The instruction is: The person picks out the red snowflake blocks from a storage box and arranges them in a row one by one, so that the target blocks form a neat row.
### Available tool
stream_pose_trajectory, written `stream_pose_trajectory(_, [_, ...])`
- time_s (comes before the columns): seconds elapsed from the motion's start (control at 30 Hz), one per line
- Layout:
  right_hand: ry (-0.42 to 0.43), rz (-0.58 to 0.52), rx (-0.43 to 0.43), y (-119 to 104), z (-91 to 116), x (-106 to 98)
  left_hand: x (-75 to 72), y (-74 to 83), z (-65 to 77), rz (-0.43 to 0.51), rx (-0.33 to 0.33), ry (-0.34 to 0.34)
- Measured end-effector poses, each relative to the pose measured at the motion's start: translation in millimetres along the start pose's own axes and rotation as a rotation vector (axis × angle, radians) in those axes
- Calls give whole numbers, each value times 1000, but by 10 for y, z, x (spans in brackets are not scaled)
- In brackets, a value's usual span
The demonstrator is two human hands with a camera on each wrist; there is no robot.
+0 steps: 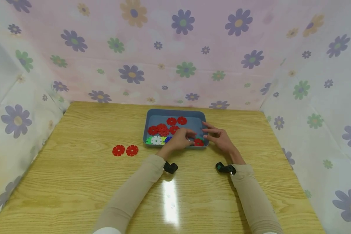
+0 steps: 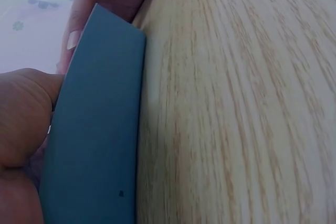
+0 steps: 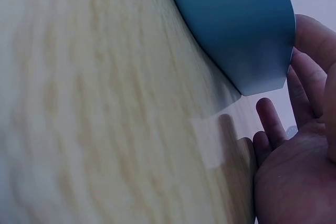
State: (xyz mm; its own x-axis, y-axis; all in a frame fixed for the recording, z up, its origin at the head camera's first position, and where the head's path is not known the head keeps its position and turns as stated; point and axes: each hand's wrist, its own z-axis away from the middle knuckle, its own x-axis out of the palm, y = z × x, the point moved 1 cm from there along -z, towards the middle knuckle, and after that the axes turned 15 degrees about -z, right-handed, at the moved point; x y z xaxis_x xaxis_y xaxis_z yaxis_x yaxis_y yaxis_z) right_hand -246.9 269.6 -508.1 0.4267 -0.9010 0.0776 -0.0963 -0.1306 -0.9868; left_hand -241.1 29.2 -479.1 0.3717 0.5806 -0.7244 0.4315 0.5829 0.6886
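Discs in the tray: picking step, apparently; left hand bent, grip indeterminable; right hand spread; next likely needs firm pinch.

The tray is on the table, before the cloth. Inside it lie the discs; left of it, two other discs. The left hand is over its front edge, the right hand at its right edge.
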Motion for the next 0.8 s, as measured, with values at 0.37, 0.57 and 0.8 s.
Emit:
stream_pose_trajectory(0.37, [8,-8,15,-4,8,-4,33,35,-8,1,-19,11])
stream_pose_trajectory(0.57, [15,-15,21,-8,9,5,31,40,4,-1,-26,33])
stream_pose_trajectory(0.8, [9,-18,15,-9,3,5,25,65,23,22,-36,50])
